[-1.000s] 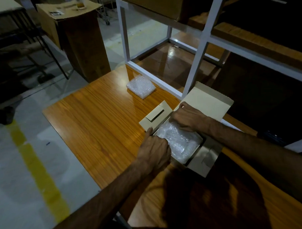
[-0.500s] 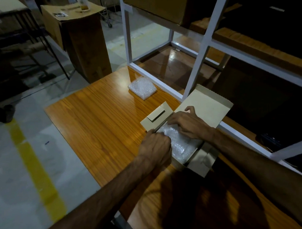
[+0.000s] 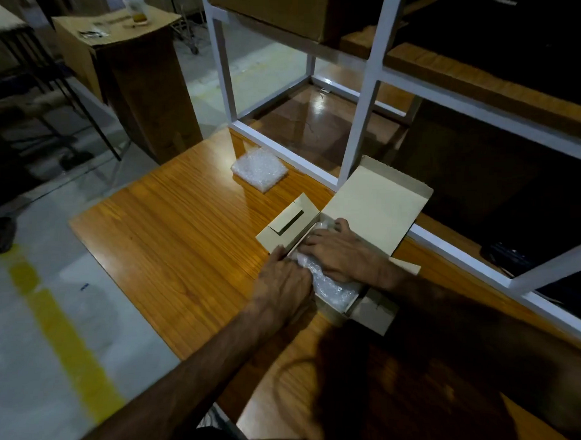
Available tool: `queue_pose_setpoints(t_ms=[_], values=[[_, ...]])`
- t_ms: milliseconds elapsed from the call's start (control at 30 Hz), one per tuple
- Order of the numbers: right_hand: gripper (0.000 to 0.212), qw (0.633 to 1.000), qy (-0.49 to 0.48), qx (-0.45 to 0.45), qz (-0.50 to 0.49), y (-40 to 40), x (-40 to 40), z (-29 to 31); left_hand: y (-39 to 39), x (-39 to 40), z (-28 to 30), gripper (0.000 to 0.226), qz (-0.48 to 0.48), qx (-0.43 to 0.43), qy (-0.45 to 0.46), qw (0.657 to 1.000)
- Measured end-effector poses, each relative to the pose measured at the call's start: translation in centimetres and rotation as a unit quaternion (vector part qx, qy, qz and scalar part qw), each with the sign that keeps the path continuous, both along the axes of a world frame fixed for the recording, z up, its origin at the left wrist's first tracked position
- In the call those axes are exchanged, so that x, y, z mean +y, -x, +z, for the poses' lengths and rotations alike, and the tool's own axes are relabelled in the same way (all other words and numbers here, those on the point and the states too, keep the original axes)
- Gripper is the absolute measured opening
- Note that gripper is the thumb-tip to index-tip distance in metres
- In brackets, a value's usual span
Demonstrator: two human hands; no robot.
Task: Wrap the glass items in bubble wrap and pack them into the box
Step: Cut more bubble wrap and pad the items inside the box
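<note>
An open beige cardboard box (image 3: 380, 200) lies on the wooden table (image 3: 184, 243), its lid leaning back against a white rack post. Inside it lies a bubble-wrapped bundle (image 3: 334, 289); the glass in it is hidden. My right hand (image 3: 343, 254) lies flat on top of the bundle with straight fingers, pressing it down. My left hand (image 3: 281, 286) is at the box's near-left wall, fingers curled at the bundle's edge, thumb along the wall. A second folded piece of bubble wrap (image 3: 259, 168) lies on the table farther back.
A white metal rack frame (image 3: 358, 125) stands right behind the box, with brown cartons on its upper shelf. A tall cardboard carton (image 3: 136, 77) stands on the floor beyond the table's far edge. The table's left edge drops to a floor with a yellow line (image 3: 66, 346).
My right hand has slid from the box's far corner onto the top of the bundle and flattened. My left hand has stayed at the near-left wall. The bundle sits lower in the box.
</note>
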State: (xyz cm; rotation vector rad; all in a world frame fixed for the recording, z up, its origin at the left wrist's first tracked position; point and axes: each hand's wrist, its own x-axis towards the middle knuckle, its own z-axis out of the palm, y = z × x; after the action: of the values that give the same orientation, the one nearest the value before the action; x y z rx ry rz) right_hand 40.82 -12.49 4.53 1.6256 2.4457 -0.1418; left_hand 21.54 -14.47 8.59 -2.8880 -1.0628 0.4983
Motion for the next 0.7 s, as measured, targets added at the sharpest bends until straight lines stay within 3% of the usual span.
queue_pose_setpoints(t_ms=[100, 200, 367, 700], values=[[0.049, 0.999, -0.007, 0.041, -0.028, -1.5, -0.1, 1.2, 0.2, -0.4, -0.1, 0.035, -0.008, -0.027, 0.008, 1.000], [0.051, 0.996, -0.068, -0.018, -0.047, -2.8, 0.3, 2.2, 0.3, -0.6, -0.1, 0.040, -0.001, -0.034, -0.002, 0.999], [0.047, 0.996, -0.030, -0.070, -0.036, -2.4, 0.8, 1.9, -0.9, 0.2, -0.1, 0.044, -0.019, -0.039, 0.039, 0.998], [0.028, 0.983, -0.006, -0.181, -0.026, 0.7, 2.0, 2.6, -0.9, 0.3, -0.9, 0.042, -0.018, -0.014, -0.036, 0.999]])
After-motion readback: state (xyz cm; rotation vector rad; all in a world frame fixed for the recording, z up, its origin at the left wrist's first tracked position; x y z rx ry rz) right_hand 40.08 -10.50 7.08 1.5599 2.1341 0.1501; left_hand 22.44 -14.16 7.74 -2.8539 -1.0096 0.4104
